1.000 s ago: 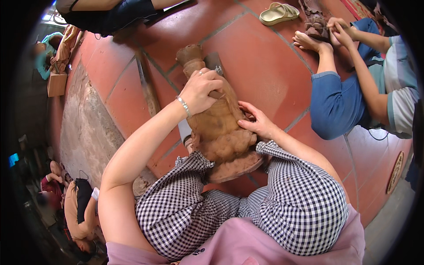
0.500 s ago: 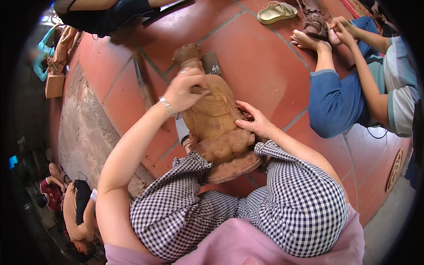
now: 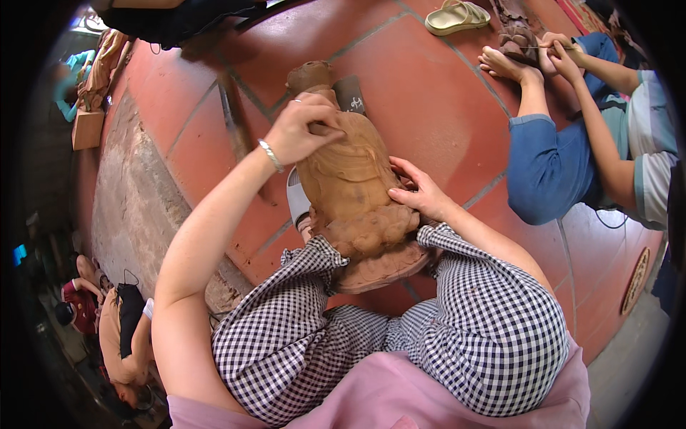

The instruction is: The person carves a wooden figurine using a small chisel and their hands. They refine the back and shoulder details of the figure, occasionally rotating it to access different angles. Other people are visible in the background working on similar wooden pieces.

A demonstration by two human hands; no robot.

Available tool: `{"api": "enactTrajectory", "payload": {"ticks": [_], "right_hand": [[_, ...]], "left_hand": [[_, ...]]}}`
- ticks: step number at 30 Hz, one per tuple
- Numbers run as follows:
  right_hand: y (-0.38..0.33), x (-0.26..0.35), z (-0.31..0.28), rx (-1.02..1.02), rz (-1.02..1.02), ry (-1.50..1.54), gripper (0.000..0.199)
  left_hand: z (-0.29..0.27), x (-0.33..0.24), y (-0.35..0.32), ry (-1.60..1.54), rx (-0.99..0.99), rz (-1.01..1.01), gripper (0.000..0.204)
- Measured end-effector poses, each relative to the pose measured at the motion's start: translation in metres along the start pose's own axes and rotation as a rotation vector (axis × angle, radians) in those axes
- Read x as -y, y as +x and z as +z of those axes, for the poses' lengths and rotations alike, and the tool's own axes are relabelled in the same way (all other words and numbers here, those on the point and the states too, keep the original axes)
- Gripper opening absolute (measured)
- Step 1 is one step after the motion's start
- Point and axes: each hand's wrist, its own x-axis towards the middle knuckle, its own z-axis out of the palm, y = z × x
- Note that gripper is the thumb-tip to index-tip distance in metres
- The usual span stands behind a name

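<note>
While the left hand (image 3: 304,129) pinches a small tool, too hidden to identify, against the clay figure (image 3: 354,186) at centre frame, the right hand (image 3: 418,193) lies open, bracing its side between checked knees (image 3: 286,322). Carving seems underway; steady bracing matters next.

Two hands on a clay figure, centre frame.

Left hand (image 3: 304,129) w/ bracelet presses on upper side of brown clay figure (image 3: 354,189); right hand (image 3: 418,193) rests flat on its right flank. Figure lies btwn checked-trouser knees (image 3: 286,322) on red tile floor (image 3: 429,93). Upper right: another person's hands (image 3: 557,53) work a smaller clay piece (image 3: 516,36); sandal (image 3: 457,16) nearby.
</note>
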Motion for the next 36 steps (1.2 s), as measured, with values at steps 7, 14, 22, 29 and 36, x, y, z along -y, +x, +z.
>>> {"api": "enactTrajectory", "payload": {"ticks": [7, 14, 22, 29, 36], "right_hand": [[-0.003, 0.01, 0.003, 0.025, -0.009, 0.1, 0.084], [-0.003, -0.002, 0.002, -0.02, 0.006, 0.019, 0.084], [-0.002, 0.006, 0.001, 0.025, 0.007, 0.081, 0.086], [-0.003, -0.001, 0.0, 0.009, 0.002, 0.094, 0.087], [-0.003, 0.004, 0.002, 0.017, -0.002, 0.111, 0.086]], "left_hand": [[0.024, -0.013, 0.031, 0.226, 0.16, 0.176, 0.019], [-0.001, -0.006, 0.009, 0.047, 0.095, 0.0, 0.02], [0.034, -0.02, 0.027, 0.246, 0.193, 0.049, 0.021], [-0.009, 0.01, -0.015, 0.108, 0.046, -0.16, 0.022], [0.013, -0.01, 0.023, 0.134, 0.201, 0.126, 0.019]]}}
